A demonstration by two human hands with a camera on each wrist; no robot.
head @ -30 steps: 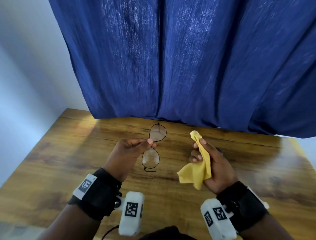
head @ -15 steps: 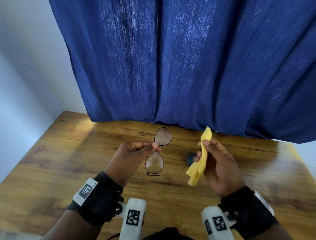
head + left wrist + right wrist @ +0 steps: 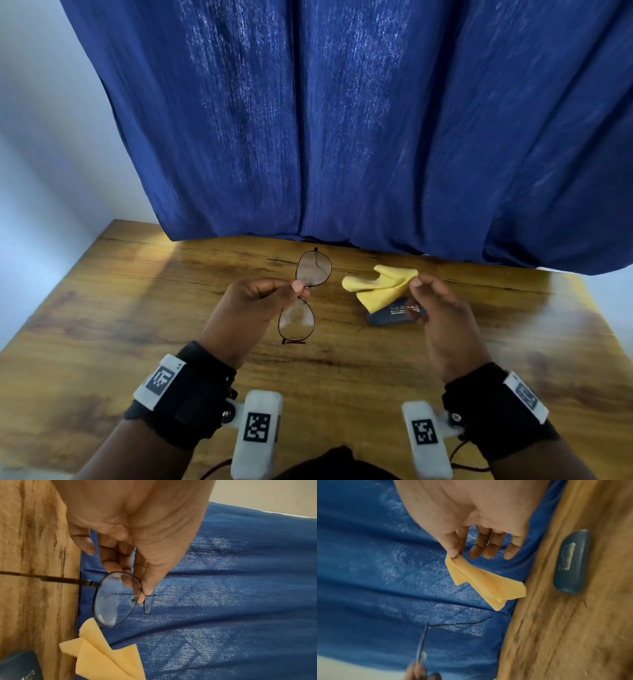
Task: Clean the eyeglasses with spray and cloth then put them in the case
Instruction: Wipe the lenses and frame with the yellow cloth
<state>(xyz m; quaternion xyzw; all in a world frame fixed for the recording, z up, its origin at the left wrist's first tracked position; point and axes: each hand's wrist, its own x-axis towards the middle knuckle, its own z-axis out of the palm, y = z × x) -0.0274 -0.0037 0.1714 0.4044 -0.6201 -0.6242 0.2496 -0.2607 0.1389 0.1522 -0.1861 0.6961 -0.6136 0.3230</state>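
My left hand (image 3: 297, 288) pinches the thin dark-framed eyeglasses (image 3: 297, 318) at the bridge between thumb and finger, holding them above the wooden table (image 3: 137, 308); the left wrist view shows the lens (image 3: 113, 599) and one temple arm sticking out. My right hand (image 3: 416, 286) pinches a corner of the yellow cloth (image 3: 380, 286) between thumb and forefinger, its other fingers loose, and the cloth (image 3: 484, 582) hangs in folds. Under the cloth a dark blue glasses case (image 3: 394, 313) lies shut on the table, also seen as the case (image 3: 570, 562) in the right wrist view. No spray bottle is in view.
A blue curtain (image 3: 342, 120) hangs over the table's far edge right behind my hands. A pale wall (image 3: 41, 154) stands on the left. Bare wood runs left, right and near my wrists.
My right hand has moved from gripping the bunched cloth to pinching it by a corner, so it spread out leftward. The blue case has come into view beneath it. The glasses stay pinched.
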